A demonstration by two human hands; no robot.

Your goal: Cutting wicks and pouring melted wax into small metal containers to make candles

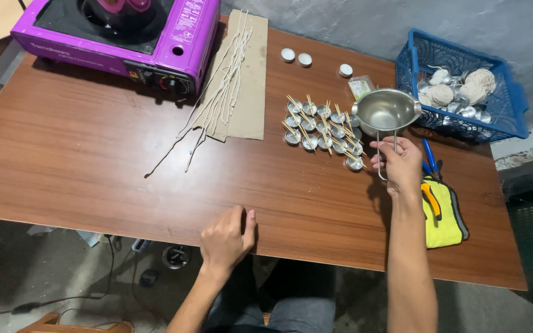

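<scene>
1. Presently the right hand is closed around the wire handle of a small steel pouring pot, holding it off the surface. The bowl hangs just beyond the far right corner of the cluster of tealight cups.
2. The pot's inside shows only bare metal; whether any liquid is in it I cannot tell. Its spout points toward the cups.
3. The left hand lies flat and open on the near edge of the surface, well apart from the cups, holding nothing.
4. The cups stand in rows, each with thin wooden sticks laid across its rim.
5. Around the cups: three white round pieces on the far side; a cardboard sheet carrying long pale wick strands on the left; a purple portable stove beyond that.
6. To the right of the cups: a blue basket with string balls and more cups, a yellow cloth, and pliers.
7. Judgement on handling: the grip sits far down a long handle, so the bowl will tend to swing. Keeping the wrist level and the spout low over one cup rim at a time should spare the sticks from a knock.
</scene>
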